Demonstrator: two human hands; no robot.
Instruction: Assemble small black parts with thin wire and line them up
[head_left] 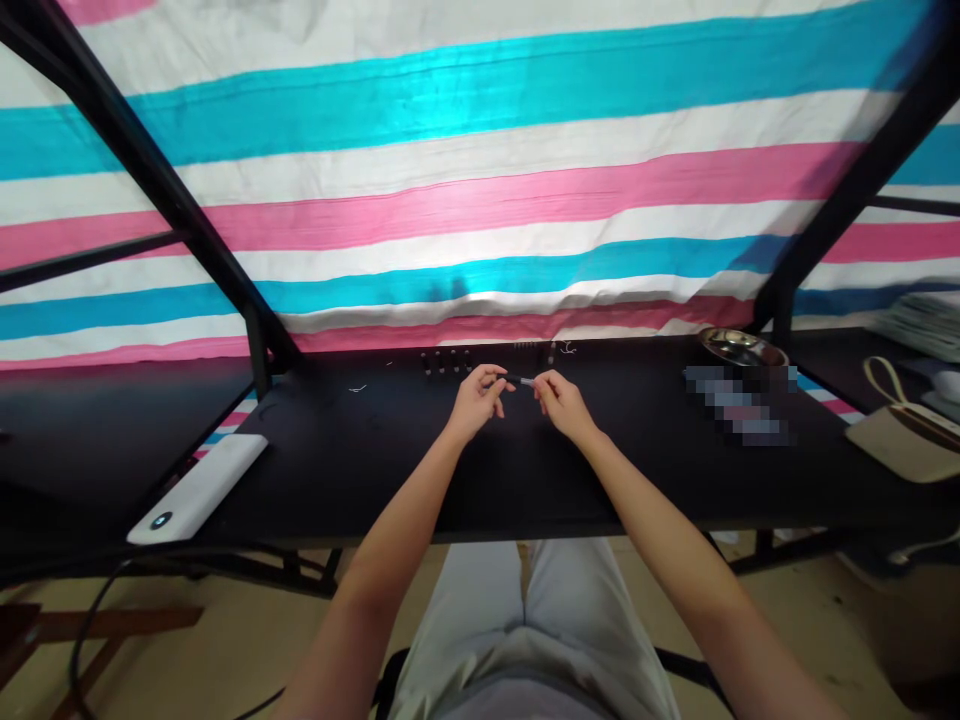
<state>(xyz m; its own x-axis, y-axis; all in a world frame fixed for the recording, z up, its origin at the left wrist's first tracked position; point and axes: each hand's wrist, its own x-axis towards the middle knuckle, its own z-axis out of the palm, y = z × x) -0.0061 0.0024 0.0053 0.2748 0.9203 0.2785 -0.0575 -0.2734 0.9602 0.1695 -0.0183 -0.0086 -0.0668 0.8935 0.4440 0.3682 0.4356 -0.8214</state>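
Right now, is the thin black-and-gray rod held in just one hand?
No, the left hand holds the black part of the thin black-and-gray rod while the right hand pinches its gray end.

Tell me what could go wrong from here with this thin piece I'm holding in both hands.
The thin piece seems to be held by the fingers of the left hand and right hand, so it might slip onto the black table. The small dark pieces just beyond your left hand could get nudged out of line.
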